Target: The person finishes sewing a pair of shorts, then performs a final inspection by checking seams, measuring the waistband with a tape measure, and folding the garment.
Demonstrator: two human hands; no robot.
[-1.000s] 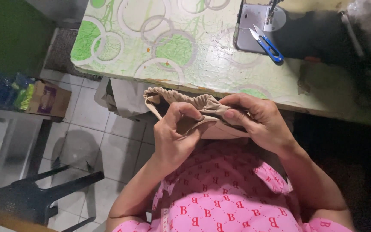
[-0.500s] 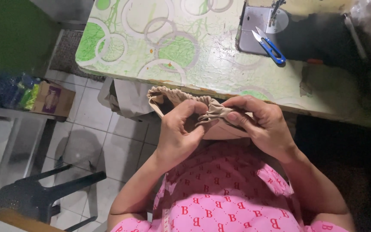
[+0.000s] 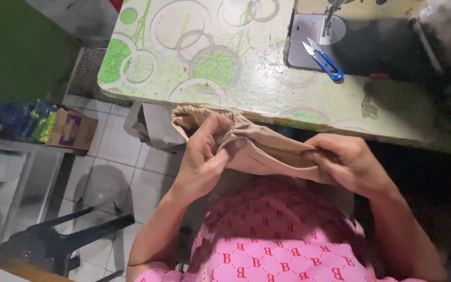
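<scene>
— Green-and-white table top [image 3: 210, 57] printed with rings, across the upper part of the view; pale floor tiles [image 3: 116, 156] below its near edge, green wall on the far left.

— And on the table?

— Blue-handled thread snips [image 3: 323, 58], lying on the grey plate of a sewing machine [image 3: 382, 47] at the upper right. Well apart from both hands.

— Hands?

— Held up in front of the chest, just below the table edge, above a pink patterned top [image 3: 283, 245]. Left hand [image 3: 204, 156] curled, fingers bent inward, pinching a fold of beige fabric [image 3: 267, 151] near its gathered, ruffled edge. Right hand [image 3: 348, 162] closed over the other end of the same cloth, knuckles up, fingertips tucked under and hidden. Cloth stretched between the two, bunched on the left.

— Forearms?

— Both angled up from the lower corners, elbows out, wrists turned in toward each other.

— Any packages?

— Small cardboard box [image 3: 71, 130] with a purple face, on a shelf at the left, beside a cluster of blue and green plastic packets [image 3: 24, 117]. Print too small to make out. Dark plastic chair [image 3: 63, 240] below them, lower left.
</scene>
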